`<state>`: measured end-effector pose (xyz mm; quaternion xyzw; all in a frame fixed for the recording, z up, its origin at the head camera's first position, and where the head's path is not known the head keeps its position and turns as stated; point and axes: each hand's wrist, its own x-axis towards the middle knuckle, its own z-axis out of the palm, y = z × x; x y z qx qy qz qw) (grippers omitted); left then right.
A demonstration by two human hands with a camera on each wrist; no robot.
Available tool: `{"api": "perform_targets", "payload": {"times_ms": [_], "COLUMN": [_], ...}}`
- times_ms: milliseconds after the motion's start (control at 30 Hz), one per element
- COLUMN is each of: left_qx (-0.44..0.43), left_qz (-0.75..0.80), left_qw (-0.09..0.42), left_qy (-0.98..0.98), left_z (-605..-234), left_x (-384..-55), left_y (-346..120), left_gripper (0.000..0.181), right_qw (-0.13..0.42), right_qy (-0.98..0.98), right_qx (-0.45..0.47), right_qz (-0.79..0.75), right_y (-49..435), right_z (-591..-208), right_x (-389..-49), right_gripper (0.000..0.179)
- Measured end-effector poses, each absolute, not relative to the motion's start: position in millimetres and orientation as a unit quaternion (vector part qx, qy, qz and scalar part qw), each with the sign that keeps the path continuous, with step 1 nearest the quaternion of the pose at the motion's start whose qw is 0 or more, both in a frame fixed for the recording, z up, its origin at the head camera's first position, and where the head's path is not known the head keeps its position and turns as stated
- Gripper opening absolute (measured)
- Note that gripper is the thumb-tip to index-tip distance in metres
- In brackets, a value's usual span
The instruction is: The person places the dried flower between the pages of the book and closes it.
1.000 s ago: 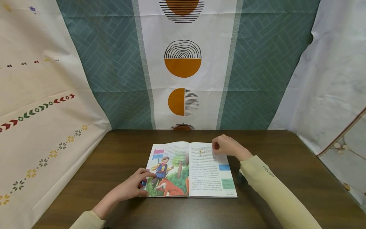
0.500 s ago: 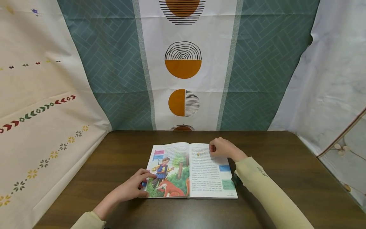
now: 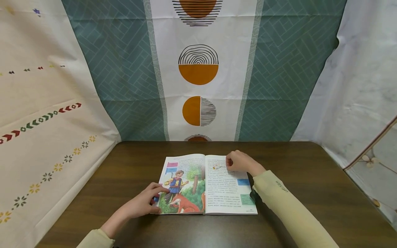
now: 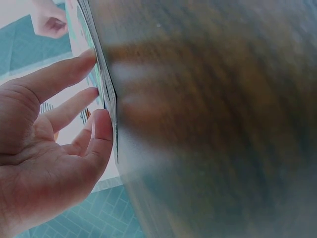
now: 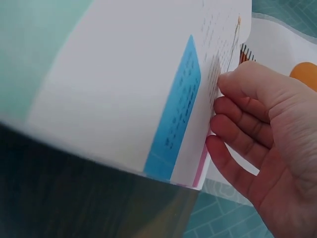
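An open picture book (image 3: 221, 193) lies on the table, an archer and a red fox on its left page, printed text on its right. My left hand (image 3: 142, 201) rests at the book's left edge. Its fingertips touch the page, and the thumb is at the lower left corner. In the left wrist view these fingers (image 4: 69, 106) are loosely bent against the page edges. Over the upper right page, my right hand (image 3: 240, 162) pinches a thin stick-like thing (image 5: 238, 29) with an orange-yellow tip. Fingers hide its held end, and I cannot tell its kind.
Dark wooden table (image 3: 304, 182) extends around the book on all sides. Behind it hangs a green and white patterned cloth (image 3: 229, 113); a cream embroidered cloth (image 3: 56, 144) borders the left, and a pale marbled cloth (image 3: 366, 96) the right.
The right hand has shifted slightly left and toward me over the right page, and the thin thing with the yellow tip has turned within the fingers. Left hand and book stay put.
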<state>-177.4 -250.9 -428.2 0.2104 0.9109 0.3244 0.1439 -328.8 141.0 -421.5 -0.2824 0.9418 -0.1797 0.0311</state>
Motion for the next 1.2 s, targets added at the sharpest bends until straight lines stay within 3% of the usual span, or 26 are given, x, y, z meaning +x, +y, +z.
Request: {"api": "perform_targets", "payload": {"times_ms": [1200], "left_qx": [0.213], "left_qz": [0.326], "left_qw": [0.146], "left_qy": [0.910], "left_z": [-429.0], "left_x": [-178.2], "left_y": [-250.8], "left_gripper": [0.058], "right_qw": [0.039], "right_qy": [0.937], "right_qx": [-0.284], "right_qz": [-0.200], "right_y": [144.4], "right_z": [-421.8], "right_x": [-329.1], "right_gripper": [0.012]}}
